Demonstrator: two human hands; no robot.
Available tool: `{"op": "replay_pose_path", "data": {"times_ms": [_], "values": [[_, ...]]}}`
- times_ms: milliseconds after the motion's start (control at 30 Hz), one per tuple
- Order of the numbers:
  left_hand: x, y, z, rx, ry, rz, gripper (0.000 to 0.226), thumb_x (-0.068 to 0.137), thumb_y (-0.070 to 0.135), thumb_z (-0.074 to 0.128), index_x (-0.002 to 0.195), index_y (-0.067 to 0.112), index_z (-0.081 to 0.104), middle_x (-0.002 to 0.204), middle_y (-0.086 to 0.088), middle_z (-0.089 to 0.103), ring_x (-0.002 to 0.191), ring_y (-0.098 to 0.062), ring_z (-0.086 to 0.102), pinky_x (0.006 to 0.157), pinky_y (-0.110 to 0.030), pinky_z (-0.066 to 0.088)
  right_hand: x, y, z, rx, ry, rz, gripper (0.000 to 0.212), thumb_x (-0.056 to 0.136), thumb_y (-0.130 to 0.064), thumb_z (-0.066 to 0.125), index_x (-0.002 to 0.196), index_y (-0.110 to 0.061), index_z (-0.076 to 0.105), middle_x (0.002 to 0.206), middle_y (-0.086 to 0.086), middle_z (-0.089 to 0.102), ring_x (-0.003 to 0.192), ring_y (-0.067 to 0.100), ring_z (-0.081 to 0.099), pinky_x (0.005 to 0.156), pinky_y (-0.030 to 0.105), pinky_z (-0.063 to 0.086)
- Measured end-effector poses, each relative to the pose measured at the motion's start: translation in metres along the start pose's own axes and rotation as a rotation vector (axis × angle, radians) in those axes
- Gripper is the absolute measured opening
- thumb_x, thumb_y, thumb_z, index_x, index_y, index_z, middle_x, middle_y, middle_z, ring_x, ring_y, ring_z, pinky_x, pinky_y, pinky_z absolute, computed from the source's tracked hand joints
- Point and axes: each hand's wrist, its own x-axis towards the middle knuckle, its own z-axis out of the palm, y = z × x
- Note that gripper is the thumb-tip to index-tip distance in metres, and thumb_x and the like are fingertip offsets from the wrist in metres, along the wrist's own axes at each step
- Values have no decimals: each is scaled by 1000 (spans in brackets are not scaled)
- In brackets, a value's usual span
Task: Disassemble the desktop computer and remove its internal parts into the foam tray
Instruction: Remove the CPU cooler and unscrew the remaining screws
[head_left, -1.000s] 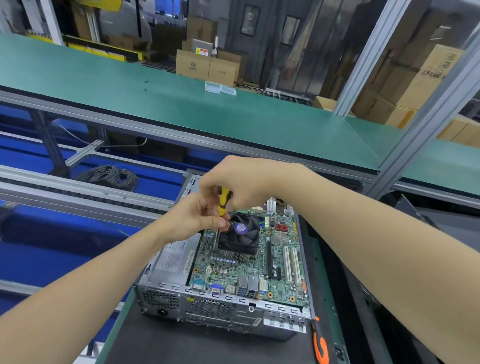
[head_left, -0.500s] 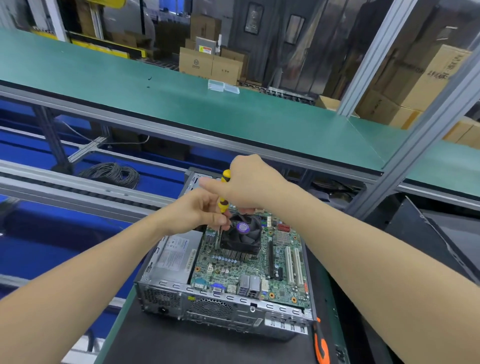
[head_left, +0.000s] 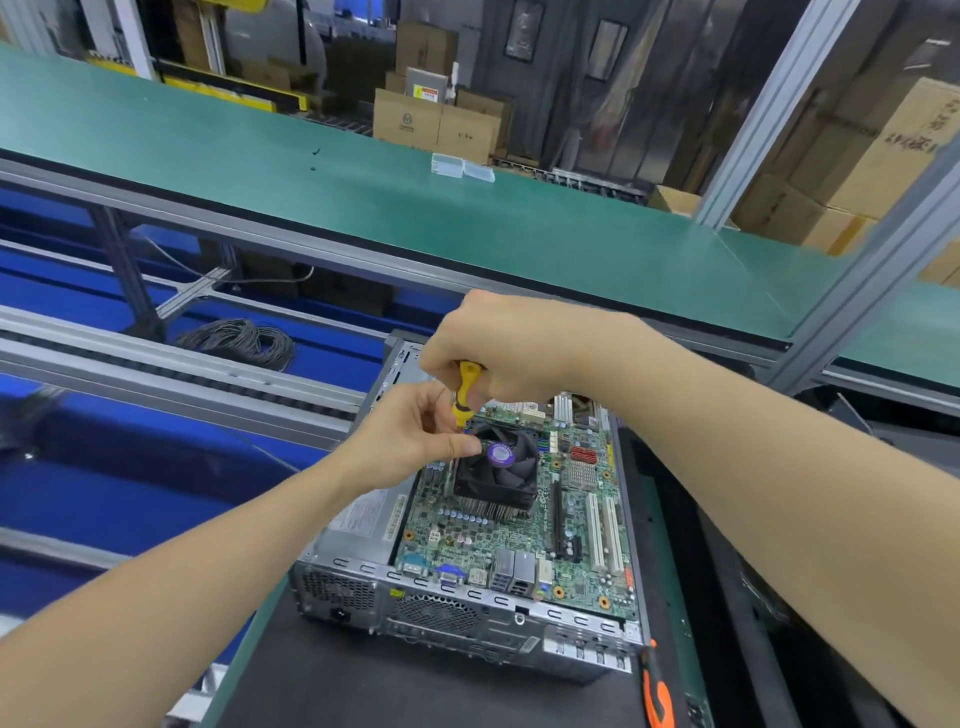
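Curled tight round the yellow handle of the screwdriver (head_left: 464, 395), the right hand (head_left: 498, 353) holds it nearly upright over the far left corner of the cooler fan (head_left: 496, 470), while the left hand (head_left: 410, 436) pinches the shaft just below the handle, its thumb lying against the fan's edge. The tip is hidden behind the fingers, so whether it sits in a screw cannot be told. The desktop computer (head_left: 467, 618) lies flat on a black mat (head_left: 363, 686) with its cover already off, so the opening step looks done. Inside, little seems removed: the motherboard (head_left: 571, 519) still fills the right side of the case, the fan and its heatsink stand on it, and a metal box with a label (head_left: 363, 519) sits at the left. Judging by this, the work is at an early stage, on loosening the cooler; lifting it out, then the board and the box, all remain. No foam tray can be made out with any certainty. An orange-handled tool (head_left: 657, 696) lies at the near right, just beside the case.
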Motion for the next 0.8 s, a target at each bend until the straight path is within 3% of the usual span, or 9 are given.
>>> {"op": "replay_pose_path", "data": {"times_ms": [67, 133, 200, 267, 300, 400, 500, 667, 800], "values": [[-1, 0, 3, -2, 39, -8, 33, 78, 5, 86, 74, 8, 53, 64, -2, 55, 66, -19, 52, 66, -44, 44, -1, 1, -2, -33, 4, -51, 31, 79, -8, 79, 70, -23, 53, 59, -14, 45, 61, -3, 42, 52, 26, 29], [0, 5, -1, 30, -46, -1, 27, 80, 11, 84, 80, 9, 57, 66, 6, 59, 64, -11, 54, 65, -31, 46, -3, 2, -4, -42, -13, -51, 28, 79, -8, 78, 72, -21, 55, 61, -14, 47, 63, -3, 43, 52, 24, 27], [1, 13, -11, -8, -245, 14, 13, 91, 10, 74, 101, 9, 66, 88, 4, 72, 82, -9, 66, 78, -25, 52, -3, -2, -3, 14, -14, -31, 21, 78, -5, 74, 73, -19, 58, 63, -12, 53, 65, -1, 48, 53, 27, 32], [5, 19, -23, -76, -389, 32, 22, 99, 6, 62, 120, 0, 65, 116, -11, 74, 111, -25, 70, 97, -33, 54, -4, -8, 1, 70, -2, 19, 17, 78, -6, 68, 78, -19, 58, 68, -10, 54, 69, 4, 50, 54, 30, 37], [7, 22, -27, -66, -412, 34, 23, 100, 6, 60, 121, -2, 66, 118, -15, 74, 115, -31, 68, 101, -38, 53, -5, -11, 3, 76, -5, 59, 15, 80, -9, 67, 83, -20, 56, 72, -10, 54, 73, 9, 52, 56, 32, 42], [13, 24, -29, 9, -399, 19, 17, 97, 1, 64, 110, 3, 74, 107, -14, 78, 110, -32, 71, 100, -40, 54, -6, -18, 10, 100, 37, 251, 28, 89, -41, 65, 97, -21, 47, 79, -6, 48, 77, 24, 54, 65, 42, 51], [15, 27, -28, 3, -433, 1, 20, 97, -2, 62, 112, 8, 71, 105, -15, 78, 106, -31, 73, 91, -28, 56, 1, -26, 14, 65, 143, 583, 50, 96, -66, 48, 85, -18, 45, 74, -2, 37, 63, 21, 41, 61, 36, 38], [17, 28, -32, -11, -468, -32, 21, 96, -6, 63, 114, 1, 69, 109, -19, 76, 109, -36, 72, 98, -43, 58, 15, -28, 23, 196, 130, 634, 30, 100, -25, 54, 75, -14, 43, 76, 4, 47, 60, 21, 47, 48, 28, 30], [10, 25, -24, 2, -320, 12, 16, 90, -8, 70, 103, 2, 71, 92, -15, 79, 95, -32, 77, 86, -36, 62, 7, -19, 12, 169, 23, 399, 18, 100, -27, 55, 90, -13, 58, 82, 4, 59, 72, 26, 53, 53, 31, 37]]}}
